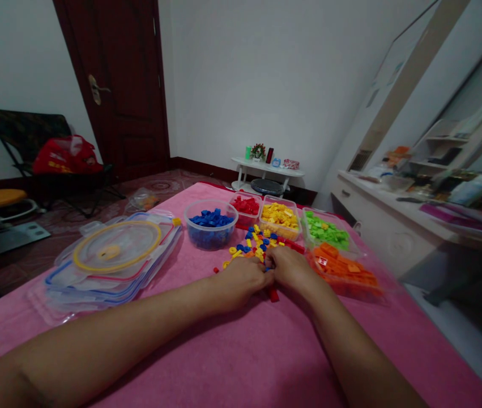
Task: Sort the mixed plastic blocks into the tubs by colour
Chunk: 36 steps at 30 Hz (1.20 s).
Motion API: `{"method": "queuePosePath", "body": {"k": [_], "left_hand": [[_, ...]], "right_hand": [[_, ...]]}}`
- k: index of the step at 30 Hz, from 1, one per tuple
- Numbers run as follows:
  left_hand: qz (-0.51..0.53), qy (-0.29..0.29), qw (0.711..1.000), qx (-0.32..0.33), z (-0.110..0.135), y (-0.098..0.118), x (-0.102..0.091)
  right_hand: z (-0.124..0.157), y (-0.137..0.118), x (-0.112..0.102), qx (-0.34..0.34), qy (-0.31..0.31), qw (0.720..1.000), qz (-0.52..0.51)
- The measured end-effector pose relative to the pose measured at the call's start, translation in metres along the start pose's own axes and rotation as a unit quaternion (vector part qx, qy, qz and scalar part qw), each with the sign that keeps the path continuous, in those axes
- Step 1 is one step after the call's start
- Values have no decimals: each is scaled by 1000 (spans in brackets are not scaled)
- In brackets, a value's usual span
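My left hand (243, 277) and my right hand (289, 267) meet on the pink cloth (232, 351), fingers curled together over small pieces. A red brick (273, 294) pokes out beneath them; what else they grip is hidden. Just beyond lies a loose pile of small blue, yellow and red bricks (257, 241). Behind it stand a round tub of blue pieces (210, 224), a box of red pieces (246, 205), a box of yellow pieces (280, 218), a box of green pieces (326, 231) and a box of orange pieces (345, 271).
A stack of clear lids (113, 260) lies at the left of the cloth. A folding chair with a red bag (64, 154) and a dark door (126, 85) are at the back left. A white dresser (393, 221) runs along the right; a small white table (266, 169) stands behind.
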<state>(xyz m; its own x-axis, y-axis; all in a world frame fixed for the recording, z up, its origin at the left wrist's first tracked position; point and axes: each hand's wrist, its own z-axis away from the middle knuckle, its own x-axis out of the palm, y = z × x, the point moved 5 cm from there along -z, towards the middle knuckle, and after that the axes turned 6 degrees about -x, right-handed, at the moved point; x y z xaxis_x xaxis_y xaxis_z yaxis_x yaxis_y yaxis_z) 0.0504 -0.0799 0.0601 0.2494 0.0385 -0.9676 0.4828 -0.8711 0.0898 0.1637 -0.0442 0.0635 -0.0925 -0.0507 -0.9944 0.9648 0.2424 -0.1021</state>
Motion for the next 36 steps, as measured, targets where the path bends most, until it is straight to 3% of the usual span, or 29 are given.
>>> {"method": "queuePosePath", "body": {"k": [14,17,19,21,25,28,31,36], "left_hand": [[30,1,999,-46,-1,-13,1],[112,14,989,-95,-3,-22,-2],[222,36,966,-128,-6,-29,-3],[380,50,907,-171,-8,-37,-1],[672,50,700,-235,-10,-44,10],[775,69,583,-236,-10,-44,13],[829,78,497,-245,-9,-42,13],[911,16,340,-234,-11,-32,16]], "right_hand": [[-3,10,-14,-30,14,997,-74],[-4,12,-15,-45,16,994,-102],[-4,10,-19,-54,38,988,-137],[-3,7,-27,-56,80,974,-203],[3,1,-40,-11,113,897,-428],[8,-4,-48,4,138,842,-521],[9,-6,-54,-10,175,832,-526],[5,-13,-50,-45,203,848,-487]]}}
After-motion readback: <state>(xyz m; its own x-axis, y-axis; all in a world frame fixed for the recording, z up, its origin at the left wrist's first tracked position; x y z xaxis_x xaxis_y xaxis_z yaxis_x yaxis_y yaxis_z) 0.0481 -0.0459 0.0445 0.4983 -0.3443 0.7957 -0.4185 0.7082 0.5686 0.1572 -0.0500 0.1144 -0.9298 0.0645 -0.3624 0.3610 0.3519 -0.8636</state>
